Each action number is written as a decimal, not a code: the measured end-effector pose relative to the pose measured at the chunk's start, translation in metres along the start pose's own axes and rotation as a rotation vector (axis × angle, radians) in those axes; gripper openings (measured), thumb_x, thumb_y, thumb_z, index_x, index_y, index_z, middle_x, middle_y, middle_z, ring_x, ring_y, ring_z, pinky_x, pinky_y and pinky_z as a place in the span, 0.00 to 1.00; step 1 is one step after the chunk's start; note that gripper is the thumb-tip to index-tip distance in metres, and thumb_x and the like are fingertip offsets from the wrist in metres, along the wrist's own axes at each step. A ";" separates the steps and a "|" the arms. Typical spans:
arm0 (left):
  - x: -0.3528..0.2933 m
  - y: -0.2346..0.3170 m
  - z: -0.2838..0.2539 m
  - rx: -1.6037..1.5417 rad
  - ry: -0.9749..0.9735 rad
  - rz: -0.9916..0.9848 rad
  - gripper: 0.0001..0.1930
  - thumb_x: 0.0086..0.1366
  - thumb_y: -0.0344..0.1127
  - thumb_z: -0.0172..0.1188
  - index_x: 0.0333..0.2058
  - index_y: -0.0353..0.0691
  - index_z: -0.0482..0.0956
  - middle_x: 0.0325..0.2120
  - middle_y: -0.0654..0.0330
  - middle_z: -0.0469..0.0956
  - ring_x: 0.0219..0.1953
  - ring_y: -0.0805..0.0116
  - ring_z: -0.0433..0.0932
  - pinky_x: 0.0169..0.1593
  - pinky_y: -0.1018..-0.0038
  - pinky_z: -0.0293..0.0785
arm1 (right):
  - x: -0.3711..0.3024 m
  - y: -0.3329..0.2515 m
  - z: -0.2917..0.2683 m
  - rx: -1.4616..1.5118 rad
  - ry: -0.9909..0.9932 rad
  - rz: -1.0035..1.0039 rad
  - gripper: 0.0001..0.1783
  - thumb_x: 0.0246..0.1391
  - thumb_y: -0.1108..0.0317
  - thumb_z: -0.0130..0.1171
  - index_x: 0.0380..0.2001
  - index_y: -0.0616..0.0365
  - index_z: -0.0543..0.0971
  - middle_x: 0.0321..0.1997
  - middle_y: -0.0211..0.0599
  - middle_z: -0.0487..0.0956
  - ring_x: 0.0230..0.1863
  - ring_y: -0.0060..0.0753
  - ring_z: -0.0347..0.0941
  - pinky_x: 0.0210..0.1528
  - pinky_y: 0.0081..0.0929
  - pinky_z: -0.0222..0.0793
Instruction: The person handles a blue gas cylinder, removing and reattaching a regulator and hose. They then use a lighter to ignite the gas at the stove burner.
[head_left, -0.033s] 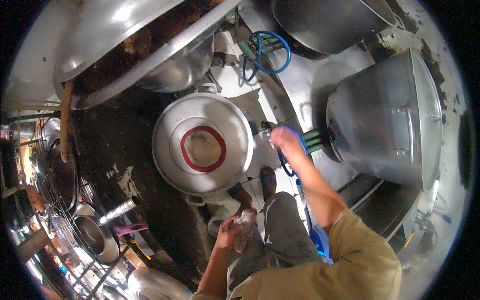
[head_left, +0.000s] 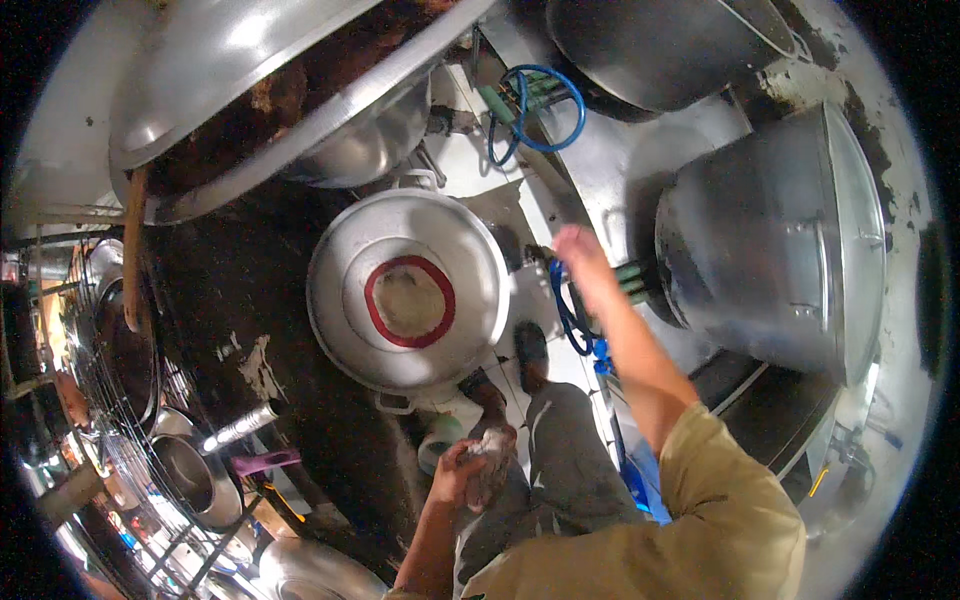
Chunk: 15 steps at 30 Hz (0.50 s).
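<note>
My left hand [head_left: 457,474] is closed around a crumpled, pale pinkish-brown bundle [head_left: 490,468] in front of my legs; I cannot make out what kind of thing it is. My right hand [head_left: 578,248] reaches forward beside a blue hose [head_left: 562,300] and a green burner pipe [head_left: 628,278]. Its fingers are blurred, so whether they hold anything does not show. Left of it stands a wide aluminium pot [head_left: 335,245] with two loop handles. Inside the pot a red ring [head_left: 449,292] surrounds a pale, round middle [head_left: 410,300].
A big lidded pot [head_left: 750,240] stands on the right, a dark pot [head_left: 660,45] at the far right. Large metal basins [head_left: 350,150] lean at the upper left. A wire rack [head_left: 160,510] with pans is at lower left. Another coiled blue hose [head_left: 578,110] lies ahead.
My right hand has shifted slightly forward, away from me, and more of the blue hose shows under it. My left hand keeps its hold on the bundle.
</note>
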<state>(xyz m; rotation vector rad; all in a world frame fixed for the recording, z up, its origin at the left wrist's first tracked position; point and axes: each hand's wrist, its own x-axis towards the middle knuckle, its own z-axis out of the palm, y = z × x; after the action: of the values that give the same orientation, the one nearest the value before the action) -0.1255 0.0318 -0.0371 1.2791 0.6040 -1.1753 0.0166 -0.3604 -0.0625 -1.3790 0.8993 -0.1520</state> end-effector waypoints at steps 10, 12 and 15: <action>-0.002 0.022 -0.002 0.068 0.110 -0.046 0.22 0.57 0.30 0.65 0.51 0.34 0.74 0.43 0.59 0.76 0.42 0.69 0.75 0.47 0.74 0.71 | 0.301 -0.115 -0.011 -0.492 0.336 -0.145 0.30 0.42 0.53 0.71 0.44 0.64 0.78 0.42 0.51 0.80 0.47 0.47 0.76 0.51 0.36 0.68; -0.001 0.037 0.008 0.036 0.124 -0.079 0.22 0.57 0.31 0.65 0.51 0.35 0.74 0.42 0.60 0.77 0.42 0.69 0.75 0.47 0.74 0.71 | 0.308 -0.125 0.006 -0.531 0.184 -0.181 0.22 0.44 0.55 0.70 0.37 0.61 0.81 0.35 0.48 0.81 0.40 0.44 0.77 0.45 0.36 0.69; 0.009 0.052 0.024 0.035 0.131 -0.097 0.21 0.59 0.32 0.65 0.51 0.37 0.75 0.40 0.61 0.77 0.42 0.69 0.75 0.47 0.75 0.71 | 0.295 -0.121 0.032 -0.633 -0.025 -0.487 0.14 0.48 0.59 0.66 0.30 0.59 0.80 0.28 0.45 0.79 0.32 0.40 0.75 0.38 0.35 0.68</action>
<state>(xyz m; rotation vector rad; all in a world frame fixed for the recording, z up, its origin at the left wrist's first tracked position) -0.0812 -0.0003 -0.0175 1.3773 0.7517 -1.1927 0.2824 -0.5365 -0.0934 -2.1763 0.5901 -0.2310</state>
